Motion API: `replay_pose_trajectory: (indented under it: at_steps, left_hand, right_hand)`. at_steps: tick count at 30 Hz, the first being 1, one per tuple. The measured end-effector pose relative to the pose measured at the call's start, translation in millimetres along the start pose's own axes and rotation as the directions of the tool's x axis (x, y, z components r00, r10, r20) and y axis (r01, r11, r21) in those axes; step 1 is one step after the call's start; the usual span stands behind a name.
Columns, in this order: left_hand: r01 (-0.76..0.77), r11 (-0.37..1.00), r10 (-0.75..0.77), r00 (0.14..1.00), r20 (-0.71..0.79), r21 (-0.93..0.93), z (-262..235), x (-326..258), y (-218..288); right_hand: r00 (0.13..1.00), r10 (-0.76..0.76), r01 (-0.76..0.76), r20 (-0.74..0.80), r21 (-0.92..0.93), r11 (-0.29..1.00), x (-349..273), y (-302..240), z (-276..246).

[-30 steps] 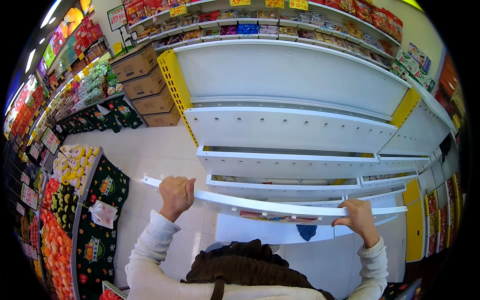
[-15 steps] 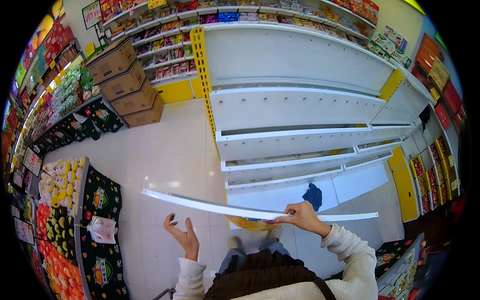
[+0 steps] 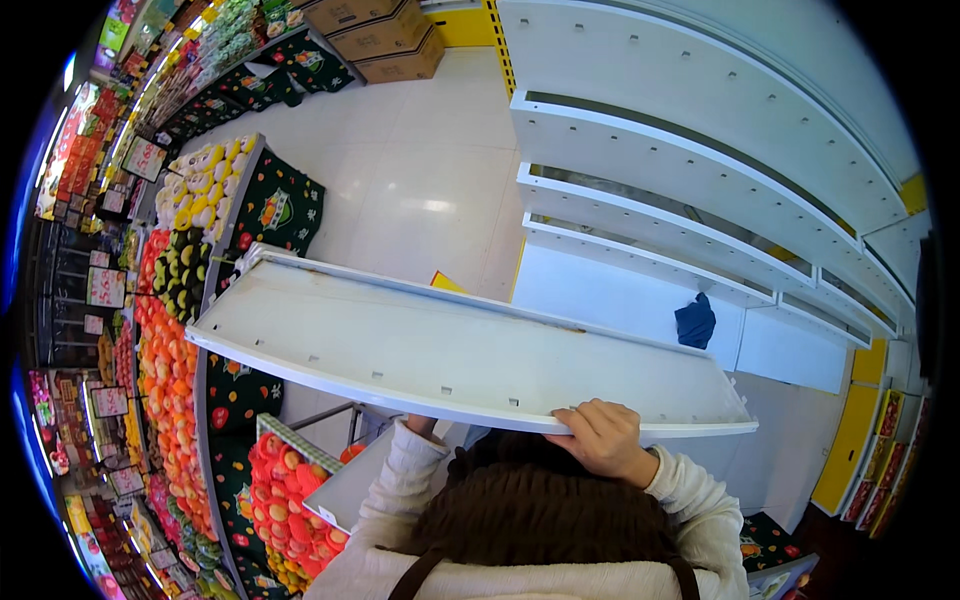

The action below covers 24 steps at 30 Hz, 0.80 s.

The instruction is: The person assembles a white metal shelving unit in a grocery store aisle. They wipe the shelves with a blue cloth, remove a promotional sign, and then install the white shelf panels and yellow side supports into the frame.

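A long white metal shelf panel [image 3: 400, 340] is held up in front of my body, its broad face tilted into view. My right hand [image 3: 600, 437] is closed over its near edge, right of the middle, with the fingers on the upper side. My left hand [image 3: 421, 425] is mostly hidden beneath the same near edge, and its fingers do not show. Beyond the panel stands a white shelving unit [image 3: 680, 150] with several tiers. A dark blue cloth [image 3: 697, 322] lies on its white base.
A fruit display [image 3: 165, 380] runs along my left. Nearer stands a crate of red and orange fruit [image 3: 290, 500], with a pale grey board [image 3: 360, 480] beside it. Cardboard boxes [image 3: 385, 45] are stacked at the back. Yellow cabinets [image 3: 850, 440] stand at right.
The panel has turned from edge-on to showing its broad face. My left hand, open and apart before, is now beneath it. The view has swung left; my right hand keeps hold.
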<state>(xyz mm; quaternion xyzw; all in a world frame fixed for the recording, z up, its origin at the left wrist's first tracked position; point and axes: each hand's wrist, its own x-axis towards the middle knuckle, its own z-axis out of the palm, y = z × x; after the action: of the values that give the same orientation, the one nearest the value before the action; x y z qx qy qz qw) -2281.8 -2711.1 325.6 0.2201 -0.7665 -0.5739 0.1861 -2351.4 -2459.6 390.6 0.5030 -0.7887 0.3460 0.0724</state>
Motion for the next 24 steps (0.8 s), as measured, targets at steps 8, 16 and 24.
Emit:
replay_pose_trajectory:
  at_steps: [8,16,24]
  left_hand:
    - [-0.064,0.924,0.119,0.985,-0.124,0.378,1,-85,8]
    - [0.229,0.946,-0.230,0.973,-0.024,0.229,9,-119,55]
    - [0.384,0.919,-0.361,0.910,-0.203,0.089,-23,-145,8]
  right_hand:
    - [0.995,-0.086,0.094,-0.047,0.181,0.979,-13,46,-23]
    - [0.923,0.193,-0.291,0.333,0.277,0.916,4,62,26]
    - [0.844,0.206,-0.357,0.495,0.233,0.905,30,38,92]
